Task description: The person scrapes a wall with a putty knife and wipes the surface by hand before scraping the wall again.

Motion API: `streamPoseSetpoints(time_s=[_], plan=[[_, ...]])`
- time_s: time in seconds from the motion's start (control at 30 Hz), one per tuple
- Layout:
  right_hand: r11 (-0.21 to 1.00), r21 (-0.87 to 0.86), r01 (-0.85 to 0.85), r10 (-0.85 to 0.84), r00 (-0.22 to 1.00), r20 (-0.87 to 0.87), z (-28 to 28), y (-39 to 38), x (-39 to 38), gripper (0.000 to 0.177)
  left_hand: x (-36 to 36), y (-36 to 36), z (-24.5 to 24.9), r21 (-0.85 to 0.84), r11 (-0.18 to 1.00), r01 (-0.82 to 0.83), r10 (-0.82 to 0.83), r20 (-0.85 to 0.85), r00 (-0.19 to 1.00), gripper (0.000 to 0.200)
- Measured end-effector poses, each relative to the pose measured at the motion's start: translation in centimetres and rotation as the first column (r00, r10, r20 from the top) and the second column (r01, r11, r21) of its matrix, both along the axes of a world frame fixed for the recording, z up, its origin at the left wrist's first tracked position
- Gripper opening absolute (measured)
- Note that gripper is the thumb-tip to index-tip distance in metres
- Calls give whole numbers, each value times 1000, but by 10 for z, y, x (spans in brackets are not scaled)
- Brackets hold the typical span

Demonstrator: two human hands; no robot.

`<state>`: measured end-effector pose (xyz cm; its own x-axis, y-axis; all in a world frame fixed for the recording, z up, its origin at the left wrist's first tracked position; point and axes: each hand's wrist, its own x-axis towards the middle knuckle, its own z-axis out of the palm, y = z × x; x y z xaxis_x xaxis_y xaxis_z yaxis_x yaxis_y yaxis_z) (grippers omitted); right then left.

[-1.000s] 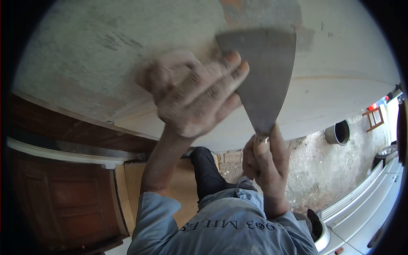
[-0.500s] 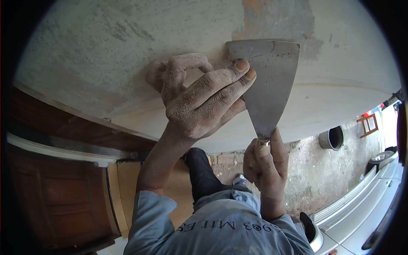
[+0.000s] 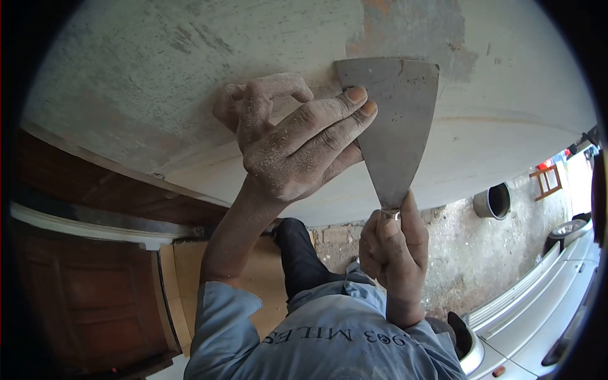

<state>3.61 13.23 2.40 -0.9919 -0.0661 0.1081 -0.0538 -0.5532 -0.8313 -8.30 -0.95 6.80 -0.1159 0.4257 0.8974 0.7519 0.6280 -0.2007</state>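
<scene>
My right hand (image 3: 399,250) is closed round the short handle of a wide putty knife, its thumb and finger near the metal collar. The grey blade (image 3: 402,120) of the putty knife points away from me and flares toward its far edge. My left hand (image 3: 294,149), coated in pale dust, has two fingers laid on the blade's left side, with the thumb partly hidden behind it. Its other fingers are curled back by a large pale, curved panel (image 3: 253,54). The blade overlaps this panel in view, just below a bare grey and rusty patch (image 3: 411,35).
Below the panel is a rough, speckled floor (image 3: 462,266) with a metal bucket (image 3: 493,202) and a small wooden frame (image 3: 546,182). A silver car (image 3: 538,316) stands at the right. At left are a brown wooden door (image 3: 95,285) and a tan board (image 3: 209,285).
The putty knife and both hands have shifted slightly left, with the blade tilting a little. My hold on it looks the same.
</scene>
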Motion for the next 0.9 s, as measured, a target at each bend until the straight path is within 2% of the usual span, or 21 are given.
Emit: streamPoseSetpoints(time_s=[0.07, 0.17, 0.27, 0.47, 0.57, 0.67, 0.77, 0.83, 0.9], plan=[[999, -34, 19, -18, 1000, 21, 1, -4, 6, 53, 1, 0, 3, -28, 999, 28, -27, 47, 999, 33], [998, -47, 39, -37, 999, 38, 1, -5, 4, 54, -2, 0, 3, -28, 999, 44, -44, -13, 999, 35], [998, -53, 20, -16, 998, 64, -2, -2, 10, 52, 0, 1, 0, -10, 999, 32, -32, 30, 999, 38], [997, -82, -1, 2, 1000, 9, -7, -3, 8, 49, 0, 0, 1, -59, 997, 42, -42, -3, 999, 39], [999, -49, 14, -13, 999, 33, -10, -2, 10, 49, -2, 5, -5, 17, 997, 79, -79, -1, 997, 27], [998, -62, 7, -5, 1000, 26, -14, -4, 5, 50, -8, 1, -1, -51, 996, 67, -72, -88, 994, 26], [999, -35, 7, -7, 1000, 9, -16, 2, 0, 46, -5, 0, 0, -99, 995, 25, -29, -45, 999, 39], [999, -50, 7, -5, 999, 31, -18, 1, 5, 46, -1, 3, -13, -34, 998, 47, -47, 5, 999, 39], [997, -79, 1, 3, 999, 45, -21, 0, 3, 47, -5, 3, -15, -27, 1000, 7, -9, -47, 999, 38]])
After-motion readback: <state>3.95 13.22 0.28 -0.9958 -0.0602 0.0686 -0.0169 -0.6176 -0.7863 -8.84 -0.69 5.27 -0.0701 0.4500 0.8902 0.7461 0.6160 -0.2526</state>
